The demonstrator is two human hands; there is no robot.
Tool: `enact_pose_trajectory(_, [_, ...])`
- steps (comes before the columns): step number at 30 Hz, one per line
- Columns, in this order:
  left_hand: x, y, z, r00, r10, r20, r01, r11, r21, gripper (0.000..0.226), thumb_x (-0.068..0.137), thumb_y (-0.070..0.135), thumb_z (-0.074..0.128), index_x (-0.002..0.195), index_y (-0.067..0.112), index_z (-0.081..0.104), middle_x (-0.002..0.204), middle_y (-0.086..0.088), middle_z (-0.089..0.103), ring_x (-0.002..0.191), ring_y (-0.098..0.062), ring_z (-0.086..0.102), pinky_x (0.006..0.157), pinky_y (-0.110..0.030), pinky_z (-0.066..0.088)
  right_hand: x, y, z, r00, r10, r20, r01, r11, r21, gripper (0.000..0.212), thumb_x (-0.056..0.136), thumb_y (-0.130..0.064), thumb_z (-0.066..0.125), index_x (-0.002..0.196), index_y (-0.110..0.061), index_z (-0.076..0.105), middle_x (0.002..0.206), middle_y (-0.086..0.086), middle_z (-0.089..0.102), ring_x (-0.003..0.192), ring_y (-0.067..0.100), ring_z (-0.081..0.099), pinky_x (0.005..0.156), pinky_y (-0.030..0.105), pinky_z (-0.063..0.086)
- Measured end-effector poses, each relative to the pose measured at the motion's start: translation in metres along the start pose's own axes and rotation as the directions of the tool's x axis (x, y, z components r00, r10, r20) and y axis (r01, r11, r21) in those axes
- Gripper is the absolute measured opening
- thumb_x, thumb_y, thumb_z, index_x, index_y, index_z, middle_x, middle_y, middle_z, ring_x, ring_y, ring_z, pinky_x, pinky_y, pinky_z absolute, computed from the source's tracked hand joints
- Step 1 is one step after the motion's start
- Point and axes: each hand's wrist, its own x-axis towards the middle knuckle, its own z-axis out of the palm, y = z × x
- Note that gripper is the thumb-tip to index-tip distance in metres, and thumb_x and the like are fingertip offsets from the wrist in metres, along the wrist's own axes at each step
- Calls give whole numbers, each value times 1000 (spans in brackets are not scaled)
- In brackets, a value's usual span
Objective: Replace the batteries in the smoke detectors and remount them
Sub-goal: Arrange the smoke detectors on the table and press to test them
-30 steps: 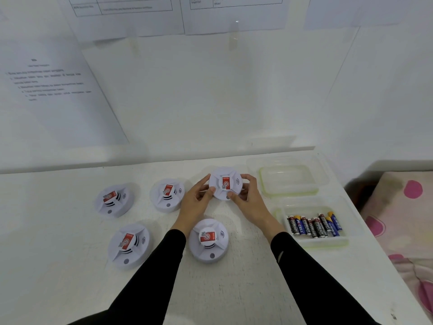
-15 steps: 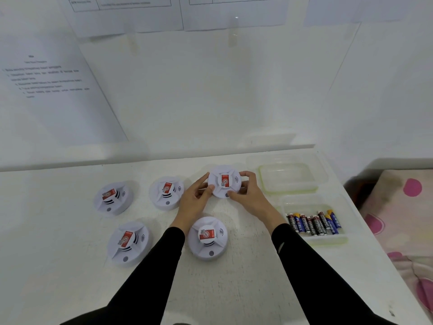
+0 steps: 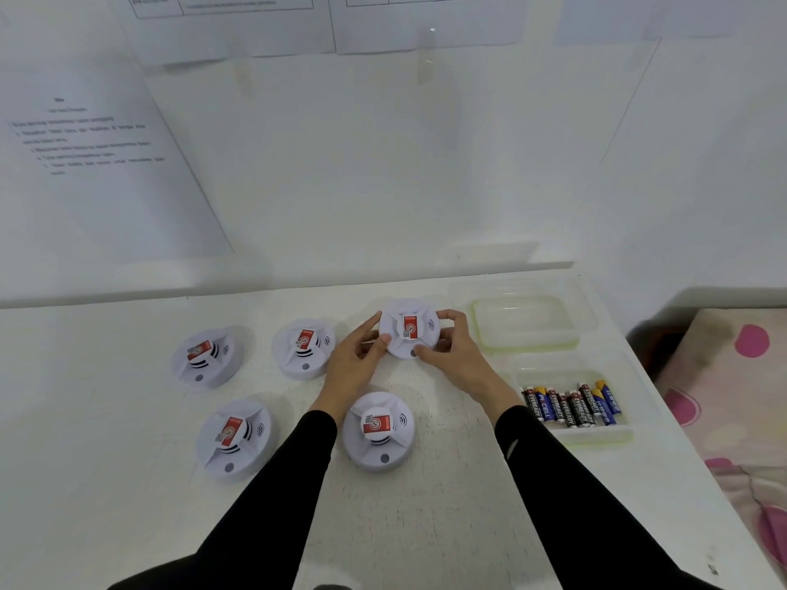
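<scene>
So L hand (image 3: 355,360), R hand (image 3: 456,355) grip detector (image 3: 398,340), label (image 3: 410,323) pointing away.

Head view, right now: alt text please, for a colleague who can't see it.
The left hand and right hand grip one white smoke detector at a white table. Four other detectors lie left and nearer; at right, an empty clear container and a tray of batteries.

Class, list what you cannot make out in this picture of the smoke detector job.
All head view.
Underside of the held smoke detector: hidden by its body.
Left wall sheet: text blurred.
Upper sheets: cut by top edge.
Batteries: count unclear, overlapping.
</scene>
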Motion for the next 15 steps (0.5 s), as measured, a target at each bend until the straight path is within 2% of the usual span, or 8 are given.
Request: enact_pose_trajectory(15, [0, -2, -1, 1000, -3, -4, 3, 1000, 15, 45, 94, 41, 63, 138, 38, 54, 123, 4, 68, 112, -7, 64, 102, -33, 50, -1, 0, 0, 1000, -4, -6, 4, 1000, 4, 62, 84, -10, 73, 130, -22, 33, 110, 8, 59, 84, 8, 58, 63, 7, 49])
